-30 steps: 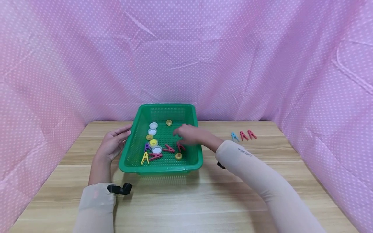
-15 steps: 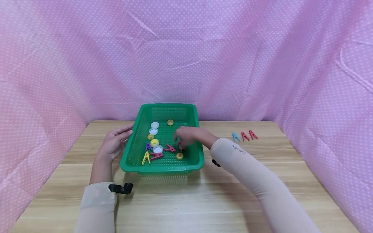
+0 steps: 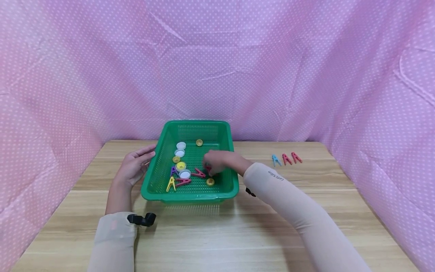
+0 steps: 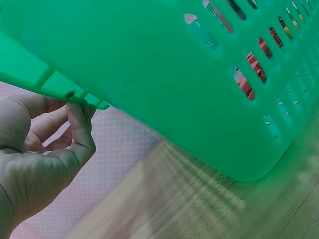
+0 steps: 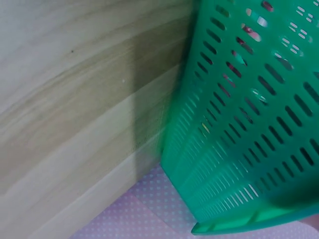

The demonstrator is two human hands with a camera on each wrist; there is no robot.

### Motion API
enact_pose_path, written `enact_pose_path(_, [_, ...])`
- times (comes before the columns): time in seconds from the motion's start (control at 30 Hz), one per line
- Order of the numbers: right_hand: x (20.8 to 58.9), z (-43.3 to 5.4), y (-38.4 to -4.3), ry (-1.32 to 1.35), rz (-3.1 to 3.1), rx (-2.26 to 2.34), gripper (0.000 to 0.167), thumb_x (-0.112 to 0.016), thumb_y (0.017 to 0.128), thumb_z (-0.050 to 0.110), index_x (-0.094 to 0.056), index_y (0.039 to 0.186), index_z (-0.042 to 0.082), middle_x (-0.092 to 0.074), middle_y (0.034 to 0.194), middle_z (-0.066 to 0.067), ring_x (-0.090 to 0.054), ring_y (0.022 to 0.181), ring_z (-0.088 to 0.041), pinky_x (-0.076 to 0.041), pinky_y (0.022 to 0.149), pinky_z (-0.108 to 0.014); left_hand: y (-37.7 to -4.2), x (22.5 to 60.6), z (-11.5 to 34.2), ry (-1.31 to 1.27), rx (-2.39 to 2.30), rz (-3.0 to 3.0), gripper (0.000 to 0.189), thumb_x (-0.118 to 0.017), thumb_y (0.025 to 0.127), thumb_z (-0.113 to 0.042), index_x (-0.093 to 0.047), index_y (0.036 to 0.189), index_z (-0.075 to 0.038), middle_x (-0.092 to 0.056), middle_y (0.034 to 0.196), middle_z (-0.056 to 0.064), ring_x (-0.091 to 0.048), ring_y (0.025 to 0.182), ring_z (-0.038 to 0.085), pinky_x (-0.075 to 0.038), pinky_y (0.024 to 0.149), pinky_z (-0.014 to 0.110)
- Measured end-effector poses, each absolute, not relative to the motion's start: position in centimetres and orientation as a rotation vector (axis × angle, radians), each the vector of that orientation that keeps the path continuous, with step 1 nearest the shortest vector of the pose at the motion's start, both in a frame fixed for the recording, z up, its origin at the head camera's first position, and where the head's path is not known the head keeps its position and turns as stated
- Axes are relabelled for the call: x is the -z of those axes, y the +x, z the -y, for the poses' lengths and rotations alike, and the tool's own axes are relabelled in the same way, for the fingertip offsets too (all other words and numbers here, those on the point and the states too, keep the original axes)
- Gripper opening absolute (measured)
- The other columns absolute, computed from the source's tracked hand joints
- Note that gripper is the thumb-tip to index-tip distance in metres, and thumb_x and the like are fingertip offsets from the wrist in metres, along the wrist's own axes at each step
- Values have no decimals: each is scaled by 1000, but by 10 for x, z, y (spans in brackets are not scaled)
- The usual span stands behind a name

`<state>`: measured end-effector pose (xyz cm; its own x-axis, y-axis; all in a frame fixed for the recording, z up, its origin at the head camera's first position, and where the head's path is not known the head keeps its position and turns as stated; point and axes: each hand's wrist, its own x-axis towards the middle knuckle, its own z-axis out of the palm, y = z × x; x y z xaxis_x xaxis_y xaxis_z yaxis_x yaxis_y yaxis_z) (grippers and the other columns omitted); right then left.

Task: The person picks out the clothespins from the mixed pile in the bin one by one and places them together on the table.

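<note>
With fingers of left hand [image 3: 133,166], pinched green basket [image 3: 190,197] by rim; with right hand [image 3: 217,161], half hid red peg [image 3: 208,167] inside, could not tell if gripped; probably needed lifting straight up.

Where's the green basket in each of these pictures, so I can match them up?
Head: green basket just left of centre, mostly below mid-height, seen from above.
Left wrist: green basket across the top and much of the right, seen from outside.
Right wrist: green basket along the right side.
Shared landmark: pink dotted cloth, visible in all three.
</note>
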<state>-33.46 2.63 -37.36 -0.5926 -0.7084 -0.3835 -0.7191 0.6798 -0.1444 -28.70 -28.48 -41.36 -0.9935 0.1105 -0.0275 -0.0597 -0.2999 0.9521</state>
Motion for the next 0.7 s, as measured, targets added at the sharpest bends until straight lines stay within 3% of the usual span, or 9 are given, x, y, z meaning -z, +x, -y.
enact_pose_path(0.27, [381,-25,-336,-1157,-2505,33,31,-74,95,11,-72,126,14,-70,102,2,-60,86,-12,-56,79,-25,-288,413,284,69,-2440,-1801,31,-65,101,-4,-70,131,-7,-75,112,-5,-71,94,8,-59,80,21])
enact_pose_path(0.43, [381,-24,-336,-1157,-2518,57,40,-73,96,12,-67,135,13,-70,113,0,-59,90,-13,-55,81,-26,-288,413,284,87,-2455,-1785,31,-65,100,-4,-70,131,-6,-75,113,-5,-71,96,8,-60,81,22])
enact_pose_path(0.7, [386,-22,-342,-1162,-2500,68,43,-77,94,18,-67,135,12,-68,101,2,-59,83,-12,-53,71,-23,-288,414,285,95,-2451,-1783,32,-65,100,-4,-69,132,-5,-75,113,-4,-72,97,9,-60,81,22])
